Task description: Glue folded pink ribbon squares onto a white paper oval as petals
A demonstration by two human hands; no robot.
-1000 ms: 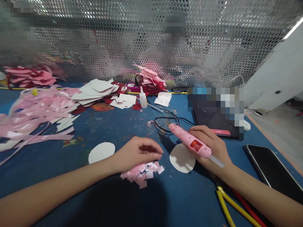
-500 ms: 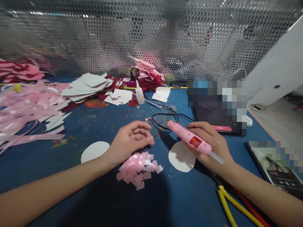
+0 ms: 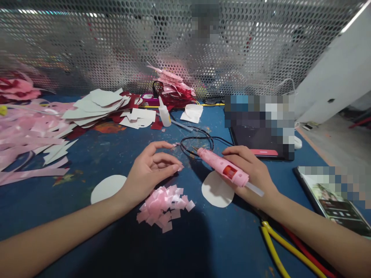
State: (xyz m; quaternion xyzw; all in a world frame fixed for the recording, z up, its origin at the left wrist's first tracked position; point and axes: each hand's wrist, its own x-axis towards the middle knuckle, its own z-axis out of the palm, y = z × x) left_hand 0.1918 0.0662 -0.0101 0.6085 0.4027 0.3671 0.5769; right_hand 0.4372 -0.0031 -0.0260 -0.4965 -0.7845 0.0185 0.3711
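A pink hot glue gun (image 3: 223,166) lies in my right hand (image 3: 252,172), its nozzle pointing up and left and a clear glue stick jutting from its rear. My left hand (image 3: 150,166) is above the table with thumb and fingertips pinched on a small pink ribbon piece (image 3: 180,168). Its index finger is stretched out apart from the thumb. Just below this hand lies a loose heap of cut pink ribbon squares (image 3: 164,204). One white paper disc (image 3: 218,189) sits under the glue gun, and another white disc (image 3: 106,187) is partly hidden by my left forearm.
Pink ribbon strips (image 3: 31,131) and stacked white paper pieces (image 3: 95,106) cover the left side. A white glue bottle (image 3: 164,112) stands behind a looped black cord (image 3: 213,141). At right are a dark tablet (image 3: 246,135), a phone (image 3: 336,208) and yellow-handled pliers (image 3: 272,241).
My left index finger has straightened and lifted away from the thumb. The glue gun stays in my right hand at much the same tilt. The whole view has shifted slightly.
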